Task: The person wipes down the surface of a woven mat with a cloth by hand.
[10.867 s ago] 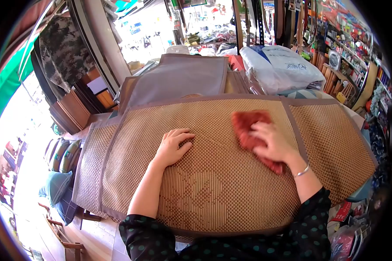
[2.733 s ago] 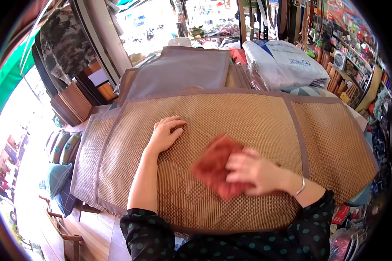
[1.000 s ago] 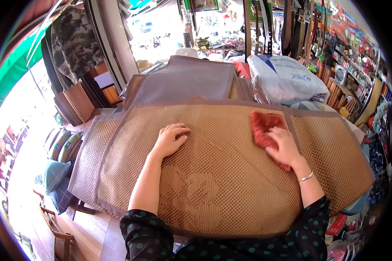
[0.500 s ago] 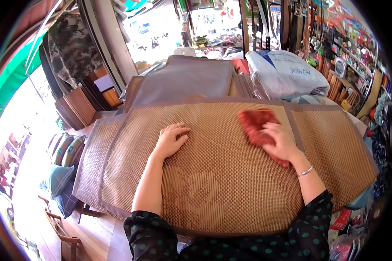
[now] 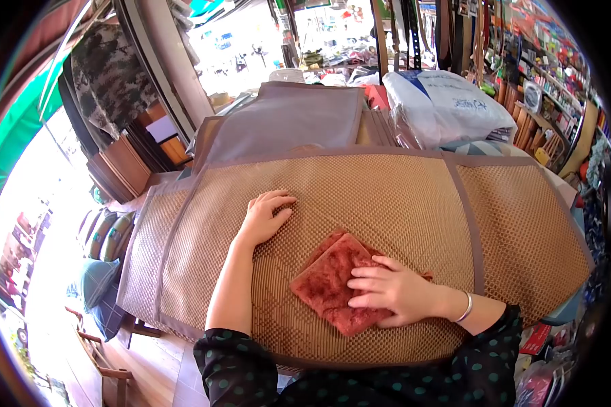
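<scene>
A woven tan mat [image 5: 400, 197] with brown edging is spread out before me, its side panels sloping down left and right. My left hand [image 5: 267, 216] lies on the mat left of its middle, fingers apart and holding nothing. A folded red cloth [image 5: 332, 281] lies flat on the mat near the front, over part of the darker pattern. On the cloth's right side rests my right hand [image 5: 390, 292], its fingers spread over it and pressing it against the mat. A silver bracelet [image 5: 464, 307] circles the right wrist.
Behind the mat lies a grey-brown sheet [image 5: 285, 119], with a white plastic-wrapped package [image 5: 448, 105] to its right. Cushions [image 5: 105, 234] are stacked at the left, near a wooden chair [image 5: 108, 372]. Belts hang at the back, and packed shelves [image 5: 557, 102] stand at the right.
My right hand and the red cloth have come from the mat's upper right toward me and to the left. My left hand has stayed in about the same place.
</scene>
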Motion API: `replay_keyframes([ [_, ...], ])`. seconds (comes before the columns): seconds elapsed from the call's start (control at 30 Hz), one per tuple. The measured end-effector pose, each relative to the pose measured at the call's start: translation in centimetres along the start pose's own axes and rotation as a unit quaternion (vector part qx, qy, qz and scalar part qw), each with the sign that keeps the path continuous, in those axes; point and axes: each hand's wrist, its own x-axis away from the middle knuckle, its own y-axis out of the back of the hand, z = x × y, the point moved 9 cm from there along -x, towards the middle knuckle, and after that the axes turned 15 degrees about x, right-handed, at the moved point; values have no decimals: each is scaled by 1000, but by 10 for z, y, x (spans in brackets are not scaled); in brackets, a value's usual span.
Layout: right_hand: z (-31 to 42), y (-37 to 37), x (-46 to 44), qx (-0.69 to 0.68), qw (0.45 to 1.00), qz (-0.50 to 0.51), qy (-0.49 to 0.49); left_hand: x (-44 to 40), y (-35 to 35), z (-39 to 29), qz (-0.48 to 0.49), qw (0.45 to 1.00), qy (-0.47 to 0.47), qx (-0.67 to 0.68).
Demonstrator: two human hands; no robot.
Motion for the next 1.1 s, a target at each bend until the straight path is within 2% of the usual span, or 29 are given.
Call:
replay_keyframes([
  [0.03, -9, 2, 1, -19, 1000, 6, -8, 0, 0, 0, 1, 1000, 3, -2],
  [0.13, -85, 14, 23, 39, 988, -50, -141, 1, 0, 0, 4, 1000, 8, -15],
  [0.2, -143, 21, 56, 111, 958, -81, -252, -2, 1, 0, 5, 1000, 12, -24],
  [0.27, -190, 24, 95, 128, 915, -110, -366, -2, 1, 3, 8, 1000, 23, -11],
  [0.33, -200, 29, 110, 149, 887, -113, -422, -2, 0, 3, 11, 1000, 20, -6],
  [0.4, -181, 30, 96, 191, 897, -98, -386, -3, 1, 2, 10, 1000, 13, 3],
  [0.47, -143, 23, 64, 149, 936, -94, -306, -3, 0, 5, -1, 1000, 11, -18],
  [0.57, -48, 19, 10, 93, 987, -65, -114, -4, -6, 3, -11, 998, -4, -66],
  [0.67, 16, 0, -2, 18, 999, -32, 27, -4, -6, 2, -18, 997, -20, -74],
  [0.73, 10, 1, -2, 4, 999, -36, 24, -9, -4, -3, -14, 997, -39, -62],
  [0.83, -48, 15, 7, 28, 995, -39, -92, -5, -7, 3, -3, 997, -4, -76],
  [0.87, -76, 15, 20, 34, 985, -58, -160, 0, -8, 4, -4, 998, 6, -67],
  [1.0, -171, 28, 90, 146, 913, -113, -363, 2, -2, -5, -12, 997, -35, -71],
  [1.07, -192, 31, 115, 165, 882, -103, -430, 2, -6, -8, 7, 996, -48, -73],
  [1.1, -188, 33, 111, 180, 878, -99, -432, 3, -5, -10, 7, 997, -45, -68],
])
